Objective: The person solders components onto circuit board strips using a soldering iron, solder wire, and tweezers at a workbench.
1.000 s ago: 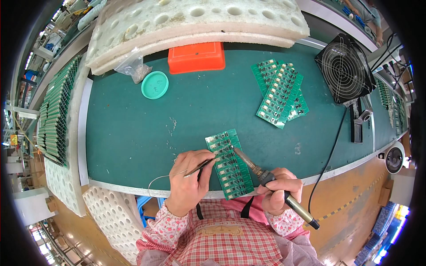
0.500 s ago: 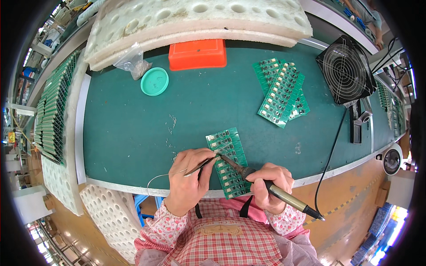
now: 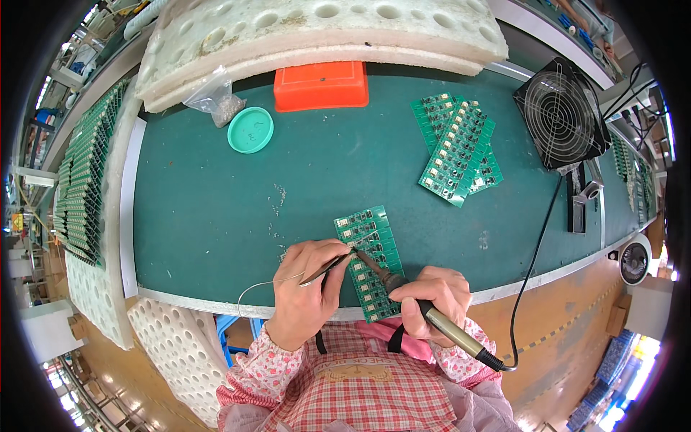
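Head view: grips tweezers (image 3: 319,273) with fingers of left hand (image 3: 304,291) closed, soldering iron (image 3: 453,329) with right hand (image 3: 436,297) wrapped, probably for fine control over circuit-board panel (image 3: 366,279) at bench's near edge (image 3: 201,304).

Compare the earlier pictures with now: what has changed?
The right hand has moved the soldering iron leftward, bringing its tip close to the tweezers in the left hand. Nothing was grasped or released; the circuit board and left hand stayed about put.
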### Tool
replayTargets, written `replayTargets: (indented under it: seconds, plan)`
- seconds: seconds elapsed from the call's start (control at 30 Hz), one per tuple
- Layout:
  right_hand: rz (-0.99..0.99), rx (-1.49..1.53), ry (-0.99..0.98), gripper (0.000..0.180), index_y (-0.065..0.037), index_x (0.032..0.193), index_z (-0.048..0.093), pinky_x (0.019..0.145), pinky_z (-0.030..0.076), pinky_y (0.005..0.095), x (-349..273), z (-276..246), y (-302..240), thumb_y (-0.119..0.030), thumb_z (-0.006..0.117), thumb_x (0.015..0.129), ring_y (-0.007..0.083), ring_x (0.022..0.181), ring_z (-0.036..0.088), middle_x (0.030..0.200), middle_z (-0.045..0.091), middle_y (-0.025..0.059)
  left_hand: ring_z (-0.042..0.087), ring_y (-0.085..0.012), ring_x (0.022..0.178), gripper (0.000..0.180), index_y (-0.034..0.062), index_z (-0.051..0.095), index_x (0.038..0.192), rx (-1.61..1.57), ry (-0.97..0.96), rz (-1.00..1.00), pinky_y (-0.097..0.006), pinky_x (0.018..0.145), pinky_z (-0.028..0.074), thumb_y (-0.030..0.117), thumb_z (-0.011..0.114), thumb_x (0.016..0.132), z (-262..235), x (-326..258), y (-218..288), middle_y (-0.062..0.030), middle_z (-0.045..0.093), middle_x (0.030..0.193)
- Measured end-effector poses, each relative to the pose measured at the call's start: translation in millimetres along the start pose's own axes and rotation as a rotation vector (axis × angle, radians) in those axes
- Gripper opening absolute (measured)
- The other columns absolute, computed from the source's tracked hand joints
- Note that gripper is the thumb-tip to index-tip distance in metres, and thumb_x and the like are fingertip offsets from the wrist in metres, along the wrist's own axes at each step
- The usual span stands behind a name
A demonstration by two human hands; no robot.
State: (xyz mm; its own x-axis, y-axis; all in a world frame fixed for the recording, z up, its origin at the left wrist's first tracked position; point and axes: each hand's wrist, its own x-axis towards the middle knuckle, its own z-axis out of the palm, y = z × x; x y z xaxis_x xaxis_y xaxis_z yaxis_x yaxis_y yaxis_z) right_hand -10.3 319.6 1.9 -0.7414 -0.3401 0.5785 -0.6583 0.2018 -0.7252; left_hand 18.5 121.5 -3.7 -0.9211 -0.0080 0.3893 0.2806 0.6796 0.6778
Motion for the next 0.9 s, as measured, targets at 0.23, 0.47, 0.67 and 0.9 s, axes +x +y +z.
replayTargets:
  seconds: [0.23,0.47,0.67,0.9]
  plan:
    - [0.001,0.008,-0.048,0.017,-0.008,0.092,0.066,0.042,0.042,0.032,3,-4,-3,-0.001,0.071,0.077,0.0191,0.045,0.053,0.056,0.054,0.0019,0.067,-0.0292,0.086,0.024,0.0032,0.067,0.103,0.0,0.002,-0.006,-0.036,0.074,0.053,-0.006,0.072,0.082,1,0,0,-0.0109,0.071,0.098]
    - [-0.029,-0.002,-0.01,0.017,-0.007,0.091,0.066,0.042,0.041,0.0323,0,-6,-2,-0.001,0.071,0.076,0.0196,0.043,0.051,0.056,0.053,0.0024,0.067,-0.0293,0.085,0.022,0.0029,0.066,0.102,-0.002,0.012,-0.001,-0.035,0.074,0.053,-0.006,0.072,0.082,1,1,1,-0.0117,0.071,0.097]
    - [-0.015,-0.027,0.299,0.006,-0.002,0.088,0.063,0.04,0.039,0.031,-19,-5,2,-0.005,0.066,0.083,0.0163,0.041,0.049,0.06,0.061,0.0044,0.067,-0.0297,0.084,0.022,0.0015,0.065,0.101,0.01,0.017,0.027,-0.035,0.073,0.052,-0.006,0.073,0.082,3,0,0,-0.0121,0.071,0.097]
    - [0.076,-0.121,0.352,0.001,0.0,0.087,0.061,0.045,0.04,0.0307,-19,2,3,-0.001,0.062,0.086,0.017,0.045,0.048,0.073,0.068,0.0072,0.068,-0.0298,0.088,0.019,0.0004,0.065,0.099,-0.012,0.053,0.063,-0.035,0.076,0.053,-0.007,0.071,0.083,-1,-4,-3,-0.0129,0.07,0.098]
